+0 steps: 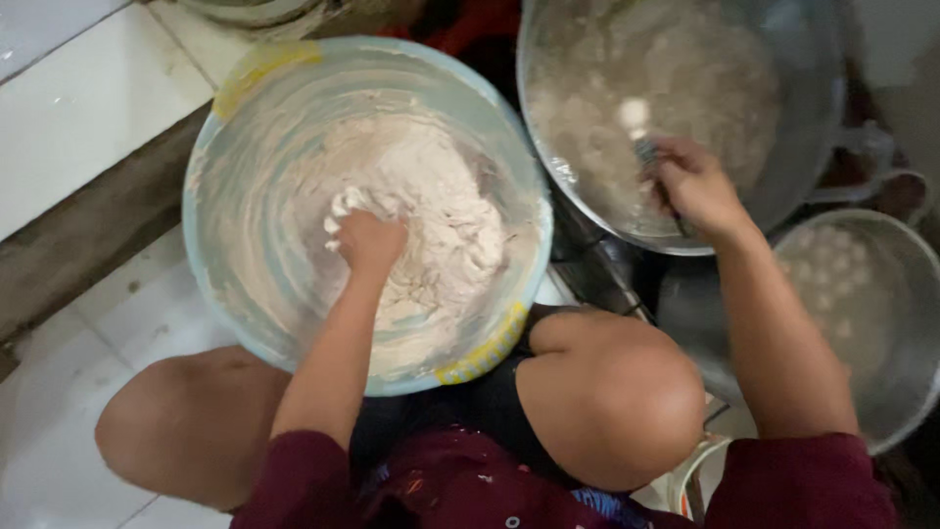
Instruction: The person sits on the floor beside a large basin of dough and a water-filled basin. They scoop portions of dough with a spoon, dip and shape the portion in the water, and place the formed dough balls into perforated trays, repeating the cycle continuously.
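Pale, sticky dough (431, 216) fills the centre-left of the head view, heaped in a wide light-blue plastic basin (235, 127) that sits on the white tiled floor (88, 98) between your knees. Your left hand (369, 243) is sunk into the mass near its middle, fingers curled shut around a clump that squeezes out white above the knuckles. Much of the dough remains in the basin, smeared up the walls, so by the look of it most of the shaping is yet to be done.

At the upper right of the frame, your right hand (692, 184) is closed around the dark handle of a spoon (638, 122), its pale bowl held over a large metal pot (813, 118) of cloudy liquid. Round pale lumps show faintly beneath that surface, which suggests a batch is already in.

At the right edge, lower down, a second metal pot (916, 294) holds a layer of small whitish balls (832, 274), seemingly finished. Judged from these three vessels, the work looks partly done, with plenty of dough left.
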The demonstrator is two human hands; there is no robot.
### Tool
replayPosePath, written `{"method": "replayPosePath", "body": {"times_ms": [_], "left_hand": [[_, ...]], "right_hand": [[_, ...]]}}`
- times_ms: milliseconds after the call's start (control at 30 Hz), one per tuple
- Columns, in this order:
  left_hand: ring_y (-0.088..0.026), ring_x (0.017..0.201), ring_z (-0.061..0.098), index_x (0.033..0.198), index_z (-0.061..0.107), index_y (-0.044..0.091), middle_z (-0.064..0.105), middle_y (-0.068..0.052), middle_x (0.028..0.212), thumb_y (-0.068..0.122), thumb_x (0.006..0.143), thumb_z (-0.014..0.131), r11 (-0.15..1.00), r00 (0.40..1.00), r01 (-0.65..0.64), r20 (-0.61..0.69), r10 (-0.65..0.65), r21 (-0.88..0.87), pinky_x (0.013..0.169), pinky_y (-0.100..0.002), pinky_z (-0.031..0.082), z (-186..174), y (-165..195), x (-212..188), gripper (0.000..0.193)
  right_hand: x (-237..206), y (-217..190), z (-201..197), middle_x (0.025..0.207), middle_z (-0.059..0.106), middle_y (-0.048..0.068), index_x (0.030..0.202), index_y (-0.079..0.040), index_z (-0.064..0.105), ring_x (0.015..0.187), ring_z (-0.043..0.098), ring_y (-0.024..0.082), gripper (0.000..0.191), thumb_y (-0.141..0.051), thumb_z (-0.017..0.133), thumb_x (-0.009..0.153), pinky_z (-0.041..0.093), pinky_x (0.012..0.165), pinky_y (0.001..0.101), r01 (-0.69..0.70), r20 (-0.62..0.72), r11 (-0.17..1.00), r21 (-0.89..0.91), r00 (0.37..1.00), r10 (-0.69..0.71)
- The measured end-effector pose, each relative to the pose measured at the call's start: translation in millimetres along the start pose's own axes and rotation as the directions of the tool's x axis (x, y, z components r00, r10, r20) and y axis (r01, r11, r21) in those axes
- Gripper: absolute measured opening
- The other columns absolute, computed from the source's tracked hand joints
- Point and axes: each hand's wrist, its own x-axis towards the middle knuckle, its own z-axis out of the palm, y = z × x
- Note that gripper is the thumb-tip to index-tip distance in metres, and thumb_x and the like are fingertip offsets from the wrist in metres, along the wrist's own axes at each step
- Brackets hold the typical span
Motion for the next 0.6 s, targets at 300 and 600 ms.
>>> {"method": "replayPosePath", "body": {"times_ms": [300, 600], "left_hand": [[-0.042, 0.118, 0.063, 0.125, 0.063, -0.005, 0.064, -0.026, 0.127, 0.052, 0.092, 0.064, 0.986, 0.982, 0.142, -0.111, -0.151, -0.088, 0.102, -0.051, 0.05, 14, -49, 118, 0.065], [-0.04, 0.102, 0.066, 0.112, 0.069, 0.006, 0.07, -0.02, 0.109, 0.042, 0.094, 0.067, 0.813, 0.923, -0.313, 0.045, 0.383, -0.49, 0.09, -0.05, 0.053, 75, 71, 39, 0.04]], "right_hand": [[81, 42, 14, 0.096, 0.07, 0.022, 0.128, 0.003, 0.064, 0.087, 0.068, 0.035, 0.032, -0.019, 0.067, 0.106, 0.052, 0.075, 0.0459, 0.081, -0.263, 0.808, -0.583, 0.923, -0.282], [110, 79, -11, 0.1, 0.071, 0.021, 0.129, 0.004, 0.067, 0.089, 0.072, 0.031, 0.026, -0.004, 0.064, 0.104, 0.057, 0.072, 0.0445, -0.012, -0.308, 0.695, -0.719, 0.902, -0.302]]}}
